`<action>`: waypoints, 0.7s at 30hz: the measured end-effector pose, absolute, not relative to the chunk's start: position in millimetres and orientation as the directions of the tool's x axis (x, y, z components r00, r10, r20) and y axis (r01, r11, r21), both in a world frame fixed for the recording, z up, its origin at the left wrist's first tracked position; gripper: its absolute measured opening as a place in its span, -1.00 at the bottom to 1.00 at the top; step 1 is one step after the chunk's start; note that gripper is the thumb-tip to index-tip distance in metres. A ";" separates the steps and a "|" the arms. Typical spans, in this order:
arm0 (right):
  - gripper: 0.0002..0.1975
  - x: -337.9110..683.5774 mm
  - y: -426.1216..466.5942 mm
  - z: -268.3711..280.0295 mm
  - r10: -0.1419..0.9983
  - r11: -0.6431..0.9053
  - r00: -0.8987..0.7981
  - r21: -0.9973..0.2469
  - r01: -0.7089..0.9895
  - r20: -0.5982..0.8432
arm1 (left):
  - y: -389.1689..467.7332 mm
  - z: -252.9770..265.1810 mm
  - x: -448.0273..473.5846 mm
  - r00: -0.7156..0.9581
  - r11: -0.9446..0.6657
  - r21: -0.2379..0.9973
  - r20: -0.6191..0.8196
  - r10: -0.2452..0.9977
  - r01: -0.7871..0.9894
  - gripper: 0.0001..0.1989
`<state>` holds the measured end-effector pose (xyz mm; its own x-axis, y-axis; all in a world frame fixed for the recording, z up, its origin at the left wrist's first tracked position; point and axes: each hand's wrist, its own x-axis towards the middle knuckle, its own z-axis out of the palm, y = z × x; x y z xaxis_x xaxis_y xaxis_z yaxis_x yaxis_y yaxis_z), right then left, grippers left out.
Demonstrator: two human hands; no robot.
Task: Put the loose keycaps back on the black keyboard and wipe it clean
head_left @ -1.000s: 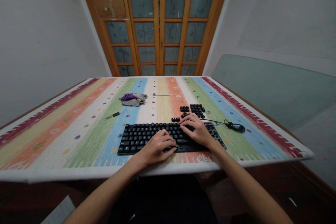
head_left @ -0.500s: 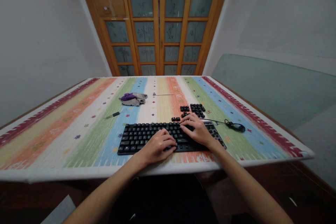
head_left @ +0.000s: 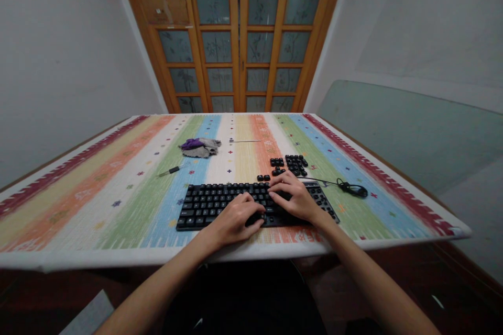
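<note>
A black keyboard [head_left: 212, 201] lies near the front edge of the table, its right end showing bare key sockets. My left hand [head_left: 238, 217] is closed over its lower middle, fingers bent onto the keys and thumb at the front edge. Towards the keyboard's upper right, my right hand [head_left: 293, 196] has its fingers apart, with the tips on the keys near the back edge. Any small thing under those fingertips is hidden. Loose black keycaps [head_left: 295, 162] are grouped behind the right hand, and two keycaps [head_left: 263, 178] lie just beyond the keyboard's back edge.
A coiled black cable [head_left: 351, 188] rests right of the keyboard. Farther left are a grey and purple cloth [head_left: 200, 147] and a small black-handled tool with wire ends [head_left: 173, 170]. A thin rod [head_left: 245, 141] lies farther back on the striped tablecloth [head_left: 129, 199].
The left fingers have shifted slightly on the keys. The right fingers have bent and spread a little more at the same spot. The other things lie unchanged.
</note>
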<state>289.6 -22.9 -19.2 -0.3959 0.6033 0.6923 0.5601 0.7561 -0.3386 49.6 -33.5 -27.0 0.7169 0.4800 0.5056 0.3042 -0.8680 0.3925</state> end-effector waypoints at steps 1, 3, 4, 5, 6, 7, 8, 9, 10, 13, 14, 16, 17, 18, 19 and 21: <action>-0.91 288.0 -27.6 -17.5 0.593 0.775 -0.424 -0.341 0.532 0.685 | -34.0 -27.2 49.2 0.709 -0.858 0.405 0.499 0.498 0.317 -0.85; -0.95 284.6 -38.7 -15.0 0.568 0.811 -0.487 -0.350 0.469 0.663 | -34.5 -27.9 48.7 0.703 -0.847 0.424 0.493 0.513 0.320 -0.83; -0.96 282.9 -44.3 -14.7 0.558 0.823 -0.514 -0.356 0.443 0.652 | -34.6 -28.4 48.4 0.701 -0.846 0.430 0.495 0.513 0.315 -0.82; -0.95 281.4 -49.5 -15.1 0.553 0.829 -0.533 -0.362 0.426 0.640 | -34.6 -29.0 48.3 0.699 -0.845 0.435 0.498 0.513 0.311 -0.82; -0.93 280.1 -54.0 -16.4 0.552 0.832 -0.548 -0.366 0.418 0.629 | -34.6 -29.5 48.2 0.695 -0.845 0.439 0.503 0.514 0.307 -0.82; -0.91 279.1 -57.5 -18.5 0.555 0.830 -0.558 -0.367 0.420 0.617 | -34.7 -30.0 48.1 0.691 -0.844 0.442 0.508 0.515 0.303 -0.82; -0.90 278.4 -60.1 -21.1 0.560 0.827 -0.565 -0.365 0.428 0.606 | -34.8 -30.4 48.1 0.686 -0.842 0.447 0.512 0.517 0.301 -0.82; -0.90 278.0 -61.6 -24.1 0.563 0.824 -0.568 -0.360 0.437 0.600 | -35.1 -30.7 48.1 0.682 -0.839 0.454 0.514 0.521 0.299 -0.83; -0.89 277.8 -62.4 -27.2 0.564 0.823 -0.569 -0.353 0.445 0.598 | -35.4 -30.8 48.2 0.678 -0.835 0.462 0.513 0.526 0.298 -0.83; -0.89 278.3 -62.2 -35.0 0.551 0.830 -0.561 -0.334 0.447 0.618 | -36.5 -30.2 48.5 0.673 -0.821 0.482 0.501 0.544 0.304 -0.83; -0.89 278.4 -61.9 -36.7 0.544 0.834 -0.558 -0.327 0.445 0.627 | -36.7 -29.8 48.5 0.675 -0.819 0.485 0.496 0.547 0.308 -0.83; -0.89 278.3 -61.8 -38.8 0.535 0.838 -0.548 -0.319 0.444 0.643 | -36.9 -28.9 48.5 0.683 -0.818 0.485 0.485 0.546 0.309 -0.83; -0.90 278.1 -61.9 -39.4 0.531 0.839 -0.542 -0.315 0.443 0.651 | -36.9 -28.6 48.4 0.690 -0.820 0.483 0.480 0.542 0.308 -0.83; -0.90 277.7 -62.2 -39.9 0.526 0.841 -0.537 -0.310 0.443 0.659 | -36.6 -28.3 48.2 0.696 -0.822 0.479 0.476 0.538 0.307 -0.83; -0.90 277.3 -62.5 -40.4 0.521 0.843 -0.534 -0.305 0.443 0.666 | -36.3 -28.2 48.1 0.701 -0.825 0.474 0.474 0.533 0.307 -0.83; -0.89 276.2 -63.0 -41.2 0.514 0.846 -0.531 -0.296 0.444 0.674 | -35.3 -28.2 47.8 0.705 -0.832 0.459 0.475 0.526 0.311 -0.82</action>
